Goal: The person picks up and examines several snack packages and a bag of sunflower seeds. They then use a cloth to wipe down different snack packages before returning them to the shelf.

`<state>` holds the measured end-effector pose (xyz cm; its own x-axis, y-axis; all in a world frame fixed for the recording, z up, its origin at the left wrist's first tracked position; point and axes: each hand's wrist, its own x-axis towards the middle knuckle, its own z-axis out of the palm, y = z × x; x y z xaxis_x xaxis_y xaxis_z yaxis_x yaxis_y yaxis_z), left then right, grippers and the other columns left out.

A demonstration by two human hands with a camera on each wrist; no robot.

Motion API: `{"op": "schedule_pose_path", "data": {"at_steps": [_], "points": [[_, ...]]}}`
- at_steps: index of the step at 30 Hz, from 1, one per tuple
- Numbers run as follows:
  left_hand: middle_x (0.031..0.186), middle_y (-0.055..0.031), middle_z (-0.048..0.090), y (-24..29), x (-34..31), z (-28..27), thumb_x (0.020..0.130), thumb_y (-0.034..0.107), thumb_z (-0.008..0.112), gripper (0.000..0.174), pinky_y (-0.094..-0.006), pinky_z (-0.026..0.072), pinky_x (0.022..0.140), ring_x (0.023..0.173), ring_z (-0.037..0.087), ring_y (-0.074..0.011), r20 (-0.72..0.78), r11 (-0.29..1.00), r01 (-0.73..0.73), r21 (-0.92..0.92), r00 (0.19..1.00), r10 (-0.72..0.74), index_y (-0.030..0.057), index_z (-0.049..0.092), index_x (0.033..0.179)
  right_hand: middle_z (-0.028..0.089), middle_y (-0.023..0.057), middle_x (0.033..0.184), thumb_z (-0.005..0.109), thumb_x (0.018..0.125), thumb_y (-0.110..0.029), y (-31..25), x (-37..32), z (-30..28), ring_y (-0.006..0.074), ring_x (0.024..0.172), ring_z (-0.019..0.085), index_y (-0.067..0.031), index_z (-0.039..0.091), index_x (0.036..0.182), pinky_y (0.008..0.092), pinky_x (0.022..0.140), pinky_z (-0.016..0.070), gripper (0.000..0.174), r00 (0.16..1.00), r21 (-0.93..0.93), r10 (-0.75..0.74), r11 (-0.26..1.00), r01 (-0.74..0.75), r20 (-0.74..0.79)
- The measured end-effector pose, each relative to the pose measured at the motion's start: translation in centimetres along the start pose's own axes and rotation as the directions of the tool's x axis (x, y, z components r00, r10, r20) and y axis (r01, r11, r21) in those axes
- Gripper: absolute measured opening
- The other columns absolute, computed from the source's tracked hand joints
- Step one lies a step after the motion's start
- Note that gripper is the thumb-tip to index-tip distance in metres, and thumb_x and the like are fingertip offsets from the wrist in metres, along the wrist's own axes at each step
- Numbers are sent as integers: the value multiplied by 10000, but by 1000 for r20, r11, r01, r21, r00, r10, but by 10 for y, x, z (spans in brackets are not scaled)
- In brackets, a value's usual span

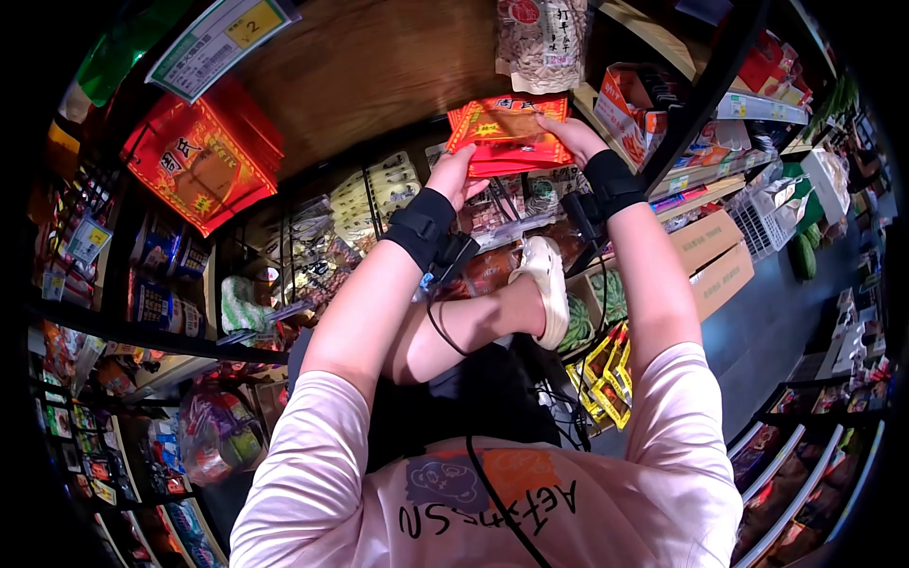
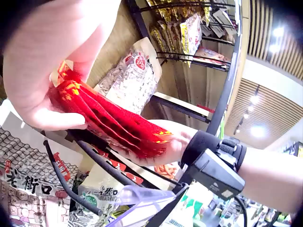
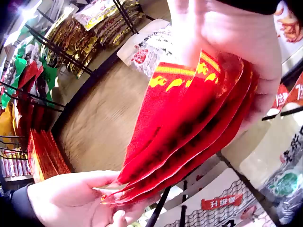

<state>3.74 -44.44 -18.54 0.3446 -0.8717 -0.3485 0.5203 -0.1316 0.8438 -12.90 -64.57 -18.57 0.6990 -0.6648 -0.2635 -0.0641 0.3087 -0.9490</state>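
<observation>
I hold a stack of flat red packets (image 1: 508, 133) with yellow print up in front of a wooden shelf panel (image 1: 379, 66). My left hand (image 1: 454, 175) grips the stack's left end, thumb on one face and fingers behind. My right hand (image 1: 568, 137) pinches the right end. In the left wrist view the left hand (image 2: 42, 71) clasps the fanned red packets (image 2: 113, 118), and the right hand (image 2: 175, 146) supports their far end. In the right wrist view the right hand (image 3: 227, 33) holds the red packets (image 3: 189, 127) from above, and the left hand (image 3: 80, 198) takes them from below.
More red packets (image 1: 204, 156) hang on hooks at the left. A pale bag of seeds (image 1: 540, 38) hangs just above the stack. Black wire shelves full of snacks surround me. Cardboard boxes (image 1: 720, 256) stand low on the right, near a white shoe (image 1: 547, 284).
</observation>
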Motion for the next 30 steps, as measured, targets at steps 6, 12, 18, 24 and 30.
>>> {"op": "schedule_pose_path", "data": {"at_steps": [6, 12, 18, 24, 30], "points": [[1030, -51, 626, 0, -7, 26, 912, 297, 513, 296, -347, 537, 777, 848, 632, -154, 132, 985, -3, 172, 991, -20, 118, 490, 1147, 658, 131, 992, 620, 879, -270, -25, -21, -33, 171, 777, 673, 42, 512, 1147, 287, 706, 559, 425, 999, -90, 43, 995, -41, 24], [1132, -213, 592, -2, 6, 36, 975, 253, 242, 403, -384, 555, 793, 967, 635, -313, 271, 994, 104, -36, 958, -90, 31, 392, 1276, 640, 116, 1050, 599, 888, -283, -24, -21, -44, 149, 876, 644, 38, 495, 1181, 271, 762, 527, 447, 1000, -246, -6, 969, 2, -14], [1013, -199, 630, -1, -4, 37, 935, 151, 255, 384, -307, 585, 639, 761, 675, -268, 125, 942, -34, 335, 992, -9, -4, 387, 1261, 626, 100, 1101, 587, 889, -253, -22, -17, -47, 135, 940, 623, 25, 509, 1198, 264, 823, 497, 423, 1000, -247, 13, 969, -13, 0], [979, -128, 634, 2, -41, 45, 928, 155, 340, 333, -260, 558, 537, 702, 654, -159, 256, 866, -334, 372, 934, 250, 28, 452, 1215, 633, 78, 1099, 626, 867, -247, -16, -82, -38, 124, 922, 638, -1, 535, 1174, 265, 828, 514, 403, 988, -87, -143, 985, 147, 52], [1143, -137, 591, -1, -132, 58, 960, 361, 386, 467, -276, 543, 728, 878, 646, -184, 431, 966, -114, 232, 902, 4, 13, 417, 1270, 577, 109, 1204, 587, 872, -133, -14, -239, -1, 193, 1042, 590, 0, 457, 1286, 327, 891, 492, 455, 972, 174, -222, 963, 207, 74]]}}
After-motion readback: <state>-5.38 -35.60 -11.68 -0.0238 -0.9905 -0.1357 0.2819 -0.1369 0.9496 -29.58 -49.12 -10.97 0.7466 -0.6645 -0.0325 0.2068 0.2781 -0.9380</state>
